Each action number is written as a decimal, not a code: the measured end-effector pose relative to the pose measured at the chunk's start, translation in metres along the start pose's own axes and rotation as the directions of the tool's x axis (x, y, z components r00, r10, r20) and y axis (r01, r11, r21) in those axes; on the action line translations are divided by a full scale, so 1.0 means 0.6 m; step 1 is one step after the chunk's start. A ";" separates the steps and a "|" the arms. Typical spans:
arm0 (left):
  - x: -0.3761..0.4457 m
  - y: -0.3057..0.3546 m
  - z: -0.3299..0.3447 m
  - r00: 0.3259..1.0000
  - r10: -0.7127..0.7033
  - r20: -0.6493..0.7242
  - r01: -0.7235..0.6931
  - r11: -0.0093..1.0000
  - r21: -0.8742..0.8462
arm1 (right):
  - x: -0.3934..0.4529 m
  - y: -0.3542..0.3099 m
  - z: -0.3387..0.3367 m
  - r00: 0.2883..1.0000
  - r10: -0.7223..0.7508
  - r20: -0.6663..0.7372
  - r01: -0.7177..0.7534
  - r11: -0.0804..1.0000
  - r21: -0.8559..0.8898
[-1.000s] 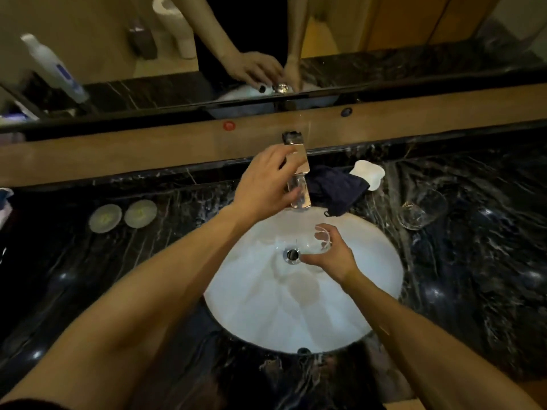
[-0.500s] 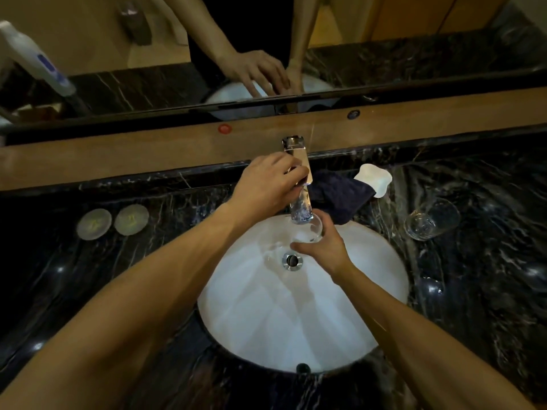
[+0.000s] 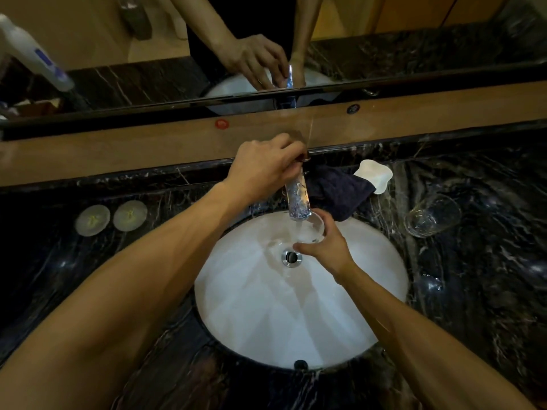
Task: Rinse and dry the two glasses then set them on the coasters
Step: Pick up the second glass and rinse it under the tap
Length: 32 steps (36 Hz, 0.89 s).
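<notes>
Glass (image 3: 309,231) in my right hand (image 3: 327,250), fingers wrapped round it, held under the tap (image 3: 297,199) spout over the sink (image 3: 370,291). Left hand (image 3: 263,170) closed on the tap handle. Second glass (image 3: 432,216) stands on the dark marble surface (image 3: 488,261), right of the sink, near a dark cloth (image 3: 334,190). Two coasters (image 3: 111,217) side by side left of the sink, bare

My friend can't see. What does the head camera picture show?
A person's right hand holds a glass under the faucet over a white sink, while the left hand grips the faucet handle. A second glass lies on the dark counter at right; two round coasters sit at left.
</notes>
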<state>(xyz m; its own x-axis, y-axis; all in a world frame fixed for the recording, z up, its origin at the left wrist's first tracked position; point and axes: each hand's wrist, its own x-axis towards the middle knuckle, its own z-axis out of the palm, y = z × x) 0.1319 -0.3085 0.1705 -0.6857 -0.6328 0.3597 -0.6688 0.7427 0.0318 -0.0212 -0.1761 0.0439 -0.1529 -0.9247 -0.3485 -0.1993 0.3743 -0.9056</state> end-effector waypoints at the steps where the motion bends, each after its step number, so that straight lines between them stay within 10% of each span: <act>1: 0.002 -0.001 0.000 1.000 0.010 0.004 -0.010 1.000 0.000 | 0.000 0.002 -0.001 1.000 0.000 0.003 0.000 1.000 -0.017; 32: -0.005 0.000 0.013 0.997 -0.032 -0.064 0.029 0.998 -0.047 | 0.040 -0.034 -0.010 0.992 0.053 0.117 0.029 0.799 -0.601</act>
<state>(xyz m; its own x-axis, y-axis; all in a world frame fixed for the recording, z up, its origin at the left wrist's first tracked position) 0.1315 -0.3083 0.1625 -0.6439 -0.6414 0.4172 -0.6744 0.7333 0.0865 -0.0266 -0.2054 0.0552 -0.0487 -0.9055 -0.4216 -0.7450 0.3141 -0.5884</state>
